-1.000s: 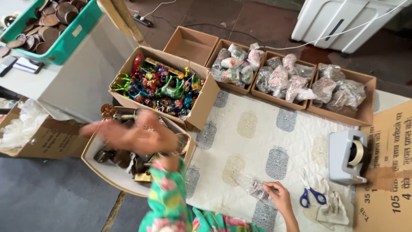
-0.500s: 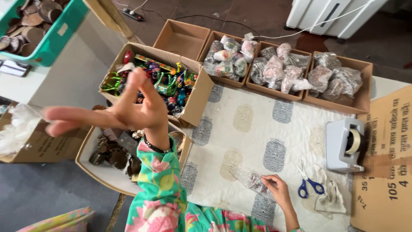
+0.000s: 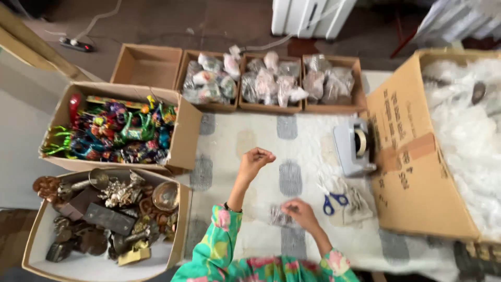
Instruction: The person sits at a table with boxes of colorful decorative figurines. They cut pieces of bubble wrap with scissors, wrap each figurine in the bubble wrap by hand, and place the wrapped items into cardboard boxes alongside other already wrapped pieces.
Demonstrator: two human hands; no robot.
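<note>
The left hand [image 3: 255,159] has been swung in from the side boxes — fingertips pinched together above the cloth, contents not discernible. Under the right hand's [image 3: 298,211] fingers, a small clear bag [image 3: 276,215] is kept pressed flat — scissors [image 3: 333,201] just beyond.

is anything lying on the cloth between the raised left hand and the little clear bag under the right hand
Nothing visible does. The left hand hangs pinched above the patterned cloth, and the stretch of cloth down to the small clear bag under the right hand shows only its printed patches. The blue scissors lie off to the right.
</note>
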